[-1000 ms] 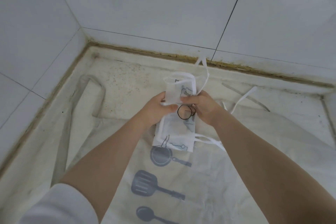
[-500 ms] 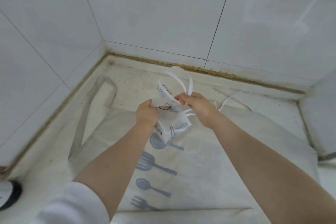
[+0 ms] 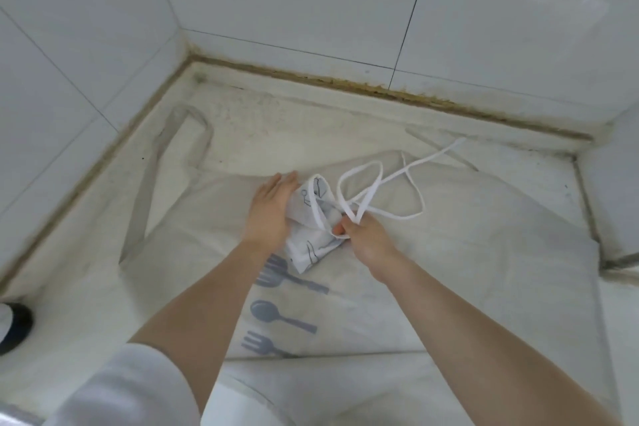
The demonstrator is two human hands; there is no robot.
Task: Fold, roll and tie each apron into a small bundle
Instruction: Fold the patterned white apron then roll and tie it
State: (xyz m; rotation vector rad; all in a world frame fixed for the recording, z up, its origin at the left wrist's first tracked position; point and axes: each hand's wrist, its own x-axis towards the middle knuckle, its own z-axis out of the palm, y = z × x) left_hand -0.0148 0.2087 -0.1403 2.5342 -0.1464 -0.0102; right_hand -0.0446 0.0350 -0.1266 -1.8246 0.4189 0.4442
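Note:
A small folded white apron bundle (image 3: 308,235) with thin line drawings lies in the middle of the view. My left hand (image 3: 271,209) lies flat with straight fingers against the bundle's left side. My right hand (image 3: 363,240) pinches the bundle's white straps (image 3: 377,183) close to the bundle; the straps loop loosely out to the right. Under both hands a second apron (image 3: 432,273) lies spread flat, printed with grey forks and a spoon.
The spread apron lies on a pale, stained counter (image 3: 262,121) in a corner of white tiled walls (image 3: 294,0). A strap of the flat apron (image 3: 166,162) loops at the left. A dark round object (image 3: 15,325) sits at the left edge.
The bundle has come down from mid-air onto the spread apron. My left hand has let go of it and flattened against its side. The straps now trail out to the right from my right hand.

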